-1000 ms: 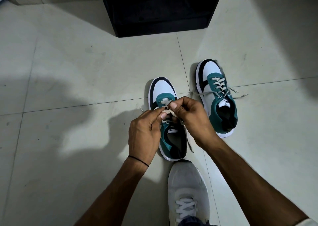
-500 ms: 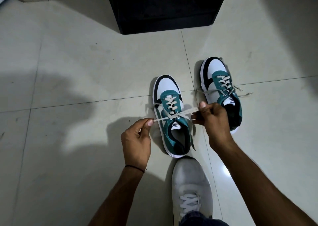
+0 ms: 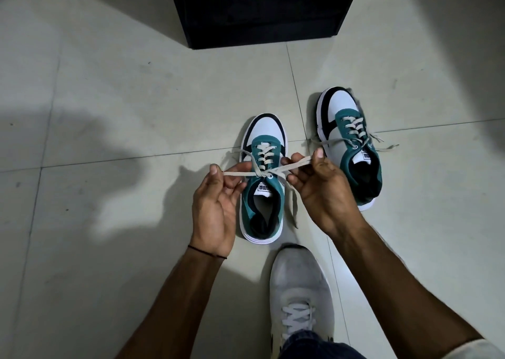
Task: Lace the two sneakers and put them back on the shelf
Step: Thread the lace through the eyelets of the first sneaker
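Note:
Two teal, white and black sneakers stand on the tiled floor. The near sneaker is laced with a cream lace crossed in a knot above its tongue. My left hand pinches the lace's left end. My right hand pinches the right end, and both ends are pulled out sideways. A loose tail of lace hangs down the shoe's right side. The far sneaker sits to the right, laced, its lace ends lying loose on the floor.
A black shelf unit stands on the floor straight ahead, beyond the sneakers. My own foot in a grey-white shoe is planted just behind the near sneaker. Pale floor tiles stretch to the left and right.
My hands were together over the near sneaker's tongue a second ago. They have since drawn apart, pulling the lace ends sideways and tightening the crossing.

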